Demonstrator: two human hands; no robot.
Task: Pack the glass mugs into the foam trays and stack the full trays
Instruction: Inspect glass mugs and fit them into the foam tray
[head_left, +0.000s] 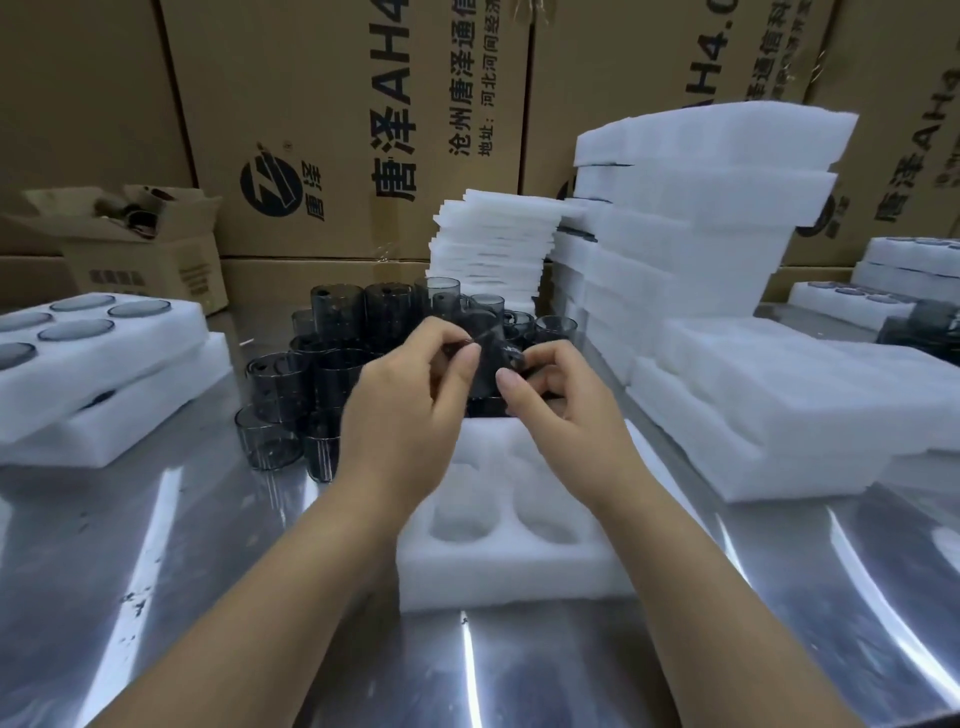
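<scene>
A smoky grey glass mug (487, 358) is held in the air between both hands, above the far end of a white foam tray (498, 566) with empty round pockets. My left hand (410, 415) pinches the mug's left side with thumb and fingers. My right hand (561, 410) grips its right side, fingers curled. Behind them a cluster of several loose grey mugs (322, 374) stands on the metal table. At the left, a filled foam tray (78, 353) with mug bottoms showing lies on top of another tray.
Stacks of empty foam trays (691, 218) and thin foam sheets (493, 244) rise at the back right. More foam trays (779, 410) lie right of my hands. Filled trays (883, 280) sit far right. An open carton (140, 244) stands back left. Big cardboard boxes (337, 119) wall the back.
</scene>
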